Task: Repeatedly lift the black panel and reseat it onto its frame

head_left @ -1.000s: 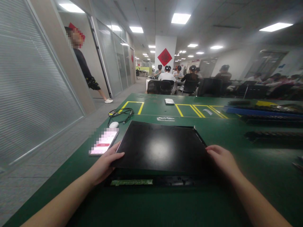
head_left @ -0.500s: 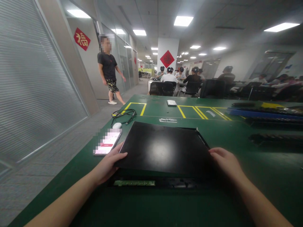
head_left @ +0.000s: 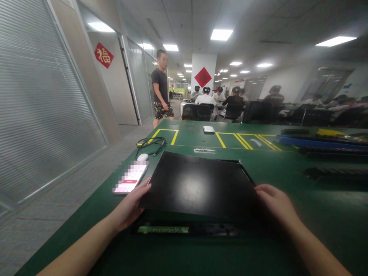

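Observation:
A glossy black flat panel (head_left: 184,184), perhaps a screen, is tilted over a dark frame (head_left: 215,229) on the green table. My left hand (head_left: 133,199) grips the panel's left edge, thumb on top and the other fingers underneath, mostly hidden. At the right edge, my right hand (head_left: 271,197) has its fingers closed; the panel's dark corner there is hard to make out. Below the near edge, a narrow green circuit board (head_left: 163,229) shows in the frame. Part of the frame's rim also shows behind the panel's far right corner.
Left of the panel lie a lit phone (head_left: 132,178), a white mouse (head_left: 142,157) and a coiled black cable (head_left: 151,142). A small white box (head_left: 208,129) sits farther back. Dark strip-like parts (head_left: 330,147) lie at right. A person (head_left: 161,86) walks beyond the table; several others sit behind.
The walking person has moved right, toward the table's far left corner. The whole scene sits slightly lower in view. Both hands keep their places at the panel's edges.

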`<action>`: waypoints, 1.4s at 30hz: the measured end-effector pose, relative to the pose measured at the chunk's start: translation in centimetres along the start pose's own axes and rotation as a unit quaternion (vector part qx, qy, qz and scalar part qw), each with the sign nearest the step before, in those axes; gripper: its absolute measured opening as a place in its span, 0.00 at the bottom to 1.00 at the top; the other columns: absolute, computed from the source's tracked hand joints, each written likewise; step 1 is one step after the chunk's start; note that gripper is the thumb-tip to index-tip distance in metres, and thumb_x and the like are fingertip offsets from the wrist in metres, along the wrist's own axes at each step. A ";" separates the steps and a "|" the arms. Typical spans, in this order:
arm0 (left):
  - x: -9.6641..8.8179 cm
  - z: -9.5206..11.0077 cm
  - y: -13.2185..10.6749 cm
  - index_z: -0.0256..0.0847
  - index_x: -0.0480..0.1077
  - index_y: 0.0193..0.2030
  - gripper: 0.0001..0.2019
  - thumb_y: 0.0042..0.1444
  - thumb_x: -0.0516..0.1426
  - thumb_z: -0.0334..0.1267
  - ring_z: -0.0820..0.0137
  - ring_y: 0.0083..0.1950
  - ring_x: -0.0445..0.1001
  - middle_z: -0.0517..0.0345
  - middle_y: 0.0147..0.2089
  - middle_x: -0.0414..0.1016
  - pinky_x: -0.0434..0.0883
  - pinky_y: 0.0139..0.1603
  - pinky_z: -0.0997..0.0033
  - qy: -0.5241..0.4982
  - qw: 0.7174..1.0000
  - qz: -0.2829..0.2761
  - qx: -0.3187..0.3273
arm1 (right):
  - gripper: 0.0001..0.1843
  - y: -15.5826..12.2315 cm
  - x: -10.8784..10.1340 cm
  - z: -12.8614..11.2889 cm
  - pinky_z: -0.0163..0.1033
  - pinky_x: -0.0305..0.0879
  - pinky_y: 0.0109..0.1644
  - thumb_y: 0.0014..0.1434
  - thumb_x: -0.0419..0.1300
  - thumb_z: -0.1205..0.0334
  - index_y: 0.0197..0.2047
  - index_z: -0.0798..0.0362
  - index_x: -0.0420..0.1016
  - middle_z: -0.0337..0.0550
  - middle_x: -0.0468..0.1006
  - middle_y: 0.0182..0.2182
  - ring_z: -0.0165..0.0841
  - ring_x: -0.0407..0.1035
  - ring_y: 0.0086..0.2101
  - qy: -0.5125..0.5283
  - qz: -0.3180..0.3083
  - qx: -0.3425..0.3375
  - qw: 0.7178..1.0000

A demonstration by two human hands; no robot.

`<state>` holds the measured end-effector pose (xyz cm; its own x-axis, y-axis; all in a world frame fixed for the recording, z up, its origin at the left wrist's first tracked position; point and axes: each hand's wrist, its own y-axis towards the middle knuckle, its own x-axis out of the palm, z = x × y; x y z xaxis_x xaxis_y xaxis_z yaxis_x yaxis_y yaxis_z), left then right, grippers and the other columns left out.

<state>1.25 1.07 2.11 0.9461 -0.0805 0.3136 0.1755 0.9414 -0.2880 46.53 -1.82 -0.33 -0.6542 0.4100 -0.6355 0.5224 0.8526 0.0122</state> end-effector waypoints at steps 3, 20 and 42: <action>0.0 0.1 0.0 0.52 0.67 0.69 0.31 0.59 0.65 0.42 0.63 0.45 0.83 0.54 0.55 0.82 0.75 0.40 0.72 -0.008 1.000 0.001 -0.006 | 0.19 0.2 0.1 0.4 0.44 0.65 0.42 0.44 0.57 0.48 0.34 0.48 0.81 0.45 0.84 0.35 0.44 0.76 0.38 0.012 -0.007 0.000 1.000; -0.2 0.1 -0.1 0.50 0.68 0.68 0.32 0.56 0.66 0.42 0.60 0.46 0.83 0.53 0.52 0.84 0.76 0.43 0.68 -0.010 1.000 -0.005 -0.008 | 0.18 -0.3 0.0 -0.5 0.44 0.64 0.41 0.44 0.56 0.48 0.32 0.48 0.81 0.45 0.84 0.33 0.44 0.75 0.37 -0.009 -0.005 -0.012 1.000; 0.3 0.1 0.0 0.46 0.67 0.65 0.34 0.51 0.69 0.41 0.55 0.49 0.82 0.49 0.54 0.82 0.76 0.40 0.67 0.032 0.999 0.027 0.003 | 0.16 -0.5 -0.2 -0.7 0.44 0.65 0.40 0.46 0.57 0.51 0.32 0.48 0.82 0.44 0.84 0.32 0.42 0.76 0.35 -0.002 -0.003 -0.014 1.000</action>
<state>1.46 1.11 2.28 0.9699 -0.0495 0.2386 0.1215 0.9470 -0.2975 46.03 -2.05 0.34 -0.6546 0.4044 -0.6387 0.5035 0.8635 0.0307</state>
